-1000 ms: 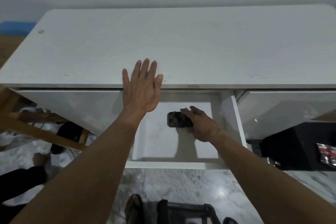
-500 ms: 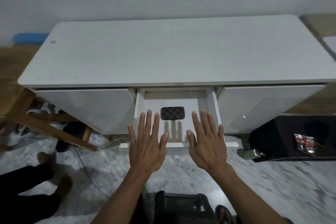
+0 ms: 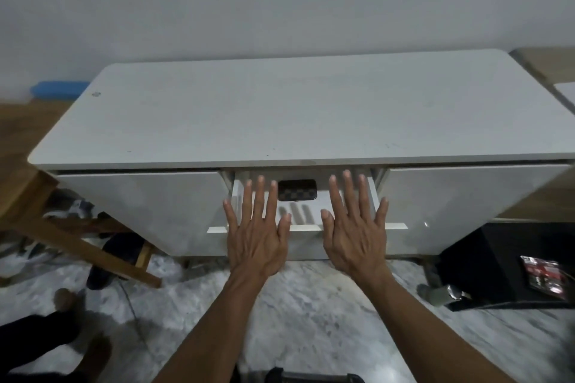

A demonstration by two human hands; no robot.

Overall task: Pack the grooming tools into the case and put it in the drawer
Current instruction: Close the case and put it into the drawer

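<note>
A dark checkered case (image 3: 297,194) lies closed inside the white middle drawer (image 3: 306,227), near its back. The drawer stands partly pulled out of the white cabinet (image 3: 280,115). My left hand (image 3: 256,232) and my right hand (image 3: 354,227) are side by side over the drawer's front, fingers straight and spread, palms facing the drawer. Neither hand holds anything. Whether the palms touch the drawer front cannot be told. The case shows between the two hands.
Closed white fronts flank the drawer on the left (image 3: 143,208) and right (image 3: 466,205). A wooden frame (image 3: 77,242) stands at the left on the marble floor. A black box (image 3: 510,264) with a red packet sits at the right. A dark object (image 3: 314,378) lies below my arms.
My right hand let go of the case and left the drawer. My left hand came off the cabinet top. Both moved to the drawer front, and the drawer has slid further in.
</note>
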